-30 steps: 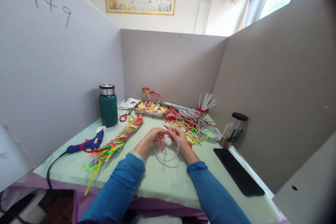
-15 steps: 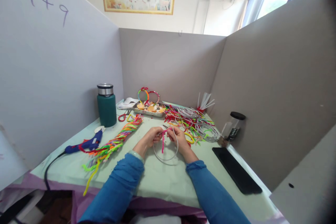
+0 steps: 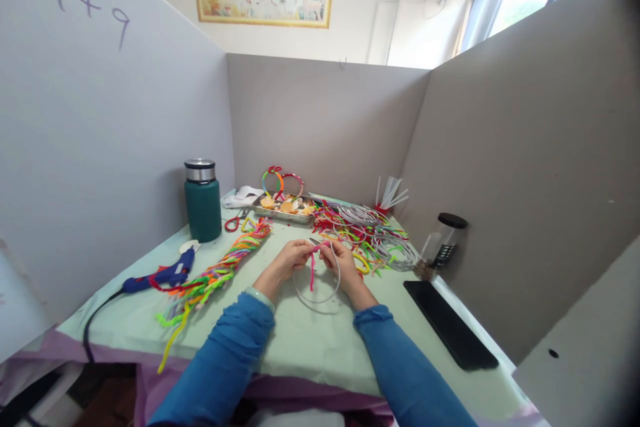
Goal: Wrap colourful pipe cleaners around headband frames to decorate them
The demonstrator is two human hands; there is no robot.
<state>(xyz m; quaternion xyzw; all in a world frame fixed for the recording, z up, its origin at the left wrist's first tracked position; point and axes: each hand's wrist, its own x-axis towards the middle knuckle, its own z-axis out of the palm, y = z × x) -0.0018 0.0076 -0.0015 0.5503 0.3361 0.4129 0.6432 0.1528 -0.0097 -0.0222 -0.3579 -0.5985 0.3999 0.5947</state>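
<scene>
Between my two hands hangs a thin pale hoop (image 3: 320,301), its lower rim above the green tabletop. A pink pipe cleaner (image 3: 313,273) lies along the hoop's top, with one end dangling down inside it. My left hand (image 3: 293,259) pinches the hoop and pipe cleaner at the left. On the other side, my right hand (image 3: 343,263) is closed on the hoop's top right, with fingertips close to the pink strand. Yellow-handled scissors (image 3: 361,263) lie just beyond my right hand, partly hidden by it.
Twisted colourful pipe cleaners (image 3: 227,267) and a blue glue gun (image 3: 165,273) lie at left, near a green bottle (image 3: 203,203). Behind stand a metal tray (image 3: 285,215) of small pieces and a tangle of grey hoops (image 3: 390,240). A black slab (image 3: 450,323) lies right.
Both hands have shifted very slightly, and the hoop and dangling pink end have swung a little to the right. Both hands keep their grip.
</scene>
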